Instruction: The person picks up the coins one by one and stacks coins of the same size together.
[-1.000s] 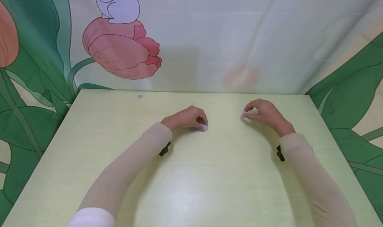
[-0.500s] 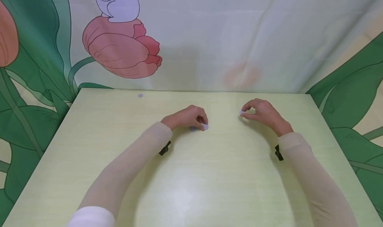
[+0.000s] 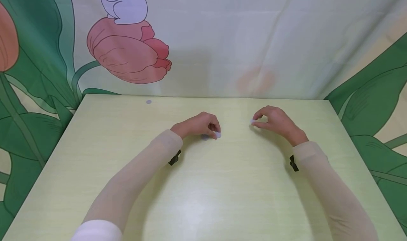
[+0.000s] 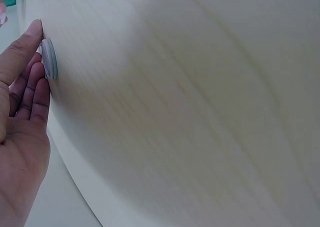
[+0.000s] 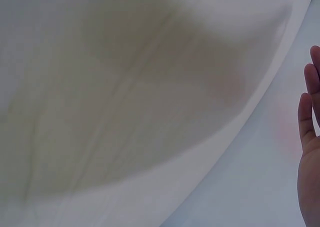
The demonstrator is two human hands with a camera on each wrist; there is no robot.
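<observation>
On the pale green bench [image 3: 95,170], my left hand [image 3: 198,125] pinches one small white disc [image 3: 217,135] against the surface while my right hand [image 3: 275,120] lifts another disc [image 3: 252,121]; light, steady fingertip grips seem best.

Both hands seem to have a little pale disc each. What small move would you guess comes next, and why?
Probably the right hand carries its disc a bit further toward the left hand. The right hand pinches that disc above the table, while the left hand holds its own disc down on the table, with another grey disc lying just beside it. A gap remains between the hands.
</observation>
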